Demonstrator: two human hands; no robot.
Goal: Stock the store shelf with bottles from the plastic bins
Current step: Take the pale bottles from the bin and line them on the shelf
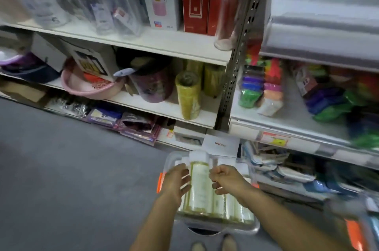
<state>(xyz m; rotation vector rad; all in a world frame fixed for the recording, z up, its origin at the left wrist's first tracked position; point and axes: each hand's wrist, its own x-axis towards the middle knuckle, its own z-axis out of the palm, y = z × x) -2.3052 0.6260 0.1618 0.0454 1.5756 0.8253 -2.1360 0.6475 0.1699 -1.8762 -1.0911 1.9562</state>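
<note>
Clear plastic makes up the bin (pixel 225 225), which sits low in front of us with an orange latch (pixel 160 182) on its left end. Pale yellow bottles with white caps lie in it side by side. One bottle (pixel 200 185) lies along the bin's left part, its cap (pixel 198 156) pointing away from us, and both our hands close in on it from either side. Our left hand (pixel 177 183) lies against the bottle's left flank with the fingers nearly straight and slightly spread, pressing flat on it rather than wrapping it. Our right hand (pixel 227 181) is at the bottle's right edge, fingers curled in tight, thumb and forefinger meeting on the bottle's side in a pinch. The other bottles (pixel 231 207) lie under and beyond our right wrist. On the shelf (pixel 160 105) ahead, well apart from the bin, a stock bottle (pixel 187 97) of the same yellow stands near the front edge, with more (pixel 213 78) behind it, beside a dark bucket (pixel 152 84) and a pink basin (pixel 82 86).
</note>
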